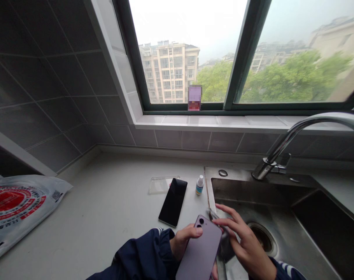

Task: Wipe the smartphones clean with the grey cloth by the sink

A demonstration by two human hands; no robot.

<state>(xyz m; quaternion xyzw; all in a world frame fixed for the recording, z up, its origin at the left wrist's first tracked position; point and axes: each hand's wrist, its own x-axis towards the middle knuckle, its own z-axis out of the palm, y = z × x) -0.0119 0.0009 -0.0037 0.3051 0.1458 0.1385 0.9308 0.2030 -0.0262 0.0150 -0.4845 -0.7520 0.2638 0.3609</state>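
Observation:
My left hand is closed around a light purple phone, its back facing up and the thumb lying below the camera lenses. Along the phone's right edge is my right hand, its fingers bent around a see-through piece that looks like a clear phone case; its thumb is hidden. A black phone lies screen up on the counter beyond my left hand. Partly under it is another clear phone case. A small white-capped bottle stands upright to the right of the black phone.
On the right is a steel sink with a curved chrome faucet behind its rim. A printed plastic bag lies at the counter's left side. Behind run a tiled wall and a window sill.

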